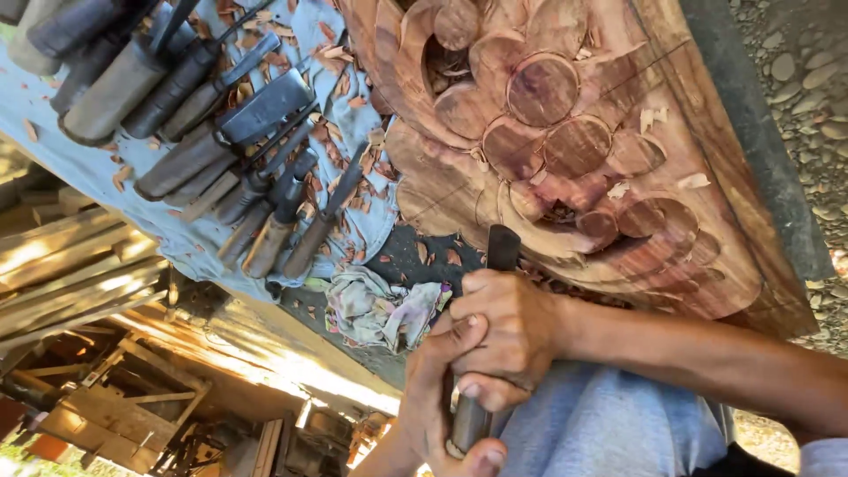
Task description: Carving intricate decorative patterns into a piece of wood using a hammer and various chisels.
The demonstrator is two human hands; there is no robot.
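Wood chips litter the pale blue cloth [53,106] beside me — my right hand [508,336] and left hand [433,411] both clamp one dark-handled steel chisel [502,249], tip against the reddish carved wooden panel [565,132]; rounded petals are roughed out, lower edge unfinished.

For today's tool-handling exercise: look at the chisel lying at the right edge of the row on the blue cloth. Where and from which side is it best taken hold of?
Probably by the pale wooden handle of the chisel, its lower end near the cloth's edge. That part is thick and rounded, while the dark metal blade points up toward the carved wood panel. Come from its right side, where no other tool lies; neighbouring chisels crowd its left.
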